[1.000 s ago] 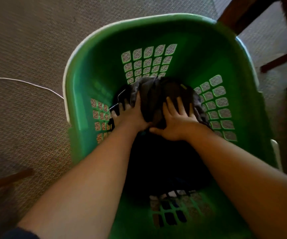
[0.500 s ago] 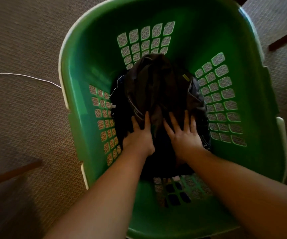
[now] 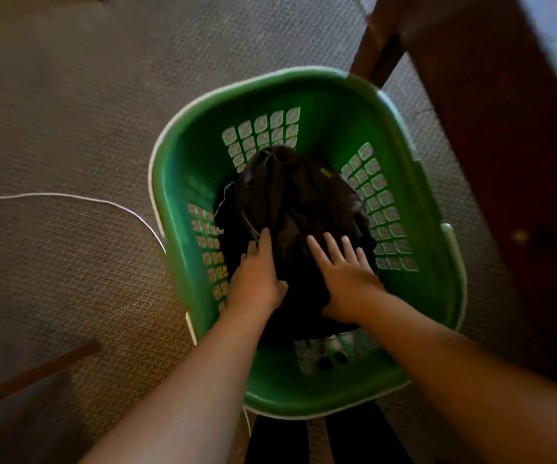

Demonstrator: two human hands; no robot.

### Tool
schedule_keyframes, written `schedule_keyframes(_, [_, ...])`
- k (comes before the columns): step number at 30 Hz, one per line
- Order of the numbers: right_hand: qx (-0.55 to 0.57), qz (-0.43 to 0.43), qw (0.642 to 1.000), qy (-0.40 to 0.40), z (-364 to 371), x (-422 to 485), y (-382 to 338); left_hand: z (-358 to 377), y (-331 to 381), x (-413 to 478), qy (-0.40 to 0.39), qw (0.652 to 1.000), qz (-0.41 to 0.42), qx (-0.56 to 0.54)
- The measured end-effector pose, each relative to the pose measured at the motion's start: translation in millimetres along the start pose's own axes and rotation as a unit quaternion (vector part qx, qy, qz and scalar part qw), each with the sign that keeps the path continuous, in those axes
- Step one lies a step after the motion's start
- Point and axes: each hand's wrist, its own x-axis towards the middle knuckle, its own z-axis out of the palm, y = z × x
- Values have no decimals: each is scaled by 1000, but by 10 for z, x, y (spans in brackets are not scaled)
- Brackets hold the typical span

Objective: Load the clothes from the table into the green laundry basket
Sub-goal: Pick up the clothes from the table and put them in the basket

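The green laundry basket (image 3: 334, 95) stands on the carpet below me, seen from above. A heap of dark clothes (image 3: 298, 195) lies in its bottom, with a small yellow tag showing near the top right of the heap. My left hand (image 3: 257, 276) lies flat on the near left part of the heap, fingers straight. My right hand (image 3: 347, 272) rests on the near right part, fingers spread and straight. Neither hand grips any cloth.
A dark wooden table (image 3: 504, 135) with its leg rises at the right, close to the basket's rim. A white cable (image 3: 69, 197) curves over the carpet at the left. A wooden bar (image 3: 32, 373) crosses the lower left corner.
Both hands have drawn back from the middle of the heap toward its near edge. The view has risen, so the basket looks smaller and the table shows at the right.
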Motion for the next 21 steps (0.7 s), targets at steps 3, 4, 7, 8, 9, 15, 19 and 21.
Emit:
schedule_keyframes(3, [127, -9, 989, 73, -245, -516, -60, -245, 114, -488, 49, 997, 50, -28])
schedule_keyframes(4, [152, -7, 982, 107, -306, -693, -93, -328, 137, -635, 52, 996, 67, -34])
schedule_keyframes(7, [177, 18, 973, 144, -441, -1222, -229, -568, 174, -1064, 18, 992, 118, -28])
schedule_keyframes(8, [182, 29, 973, 143, -463, -1411, -282, -639, 183, -1217, 8, 991, 131, -24])
schedule_keyframes(9, [191, 34, 971, 138, -482, -1603, -342, -717, 195, -1376, 4, 990, 139, -26])
schedule_keyframes(15, [258, 39, 947, 187, -382, -2576, -747, -968, 280, -2243, 2, 978, 199, -57])
schedule_keyframes(19, [289, 37, 923, 252, -396, -2996, -972, -1085, 363, -2653, 20, 969, 237, -68])
schedule_keyframes(21, [303, 31, 913, 272, -422, -3171, -1049, -1137, 409, -2828, 29, 964, 252, -78])
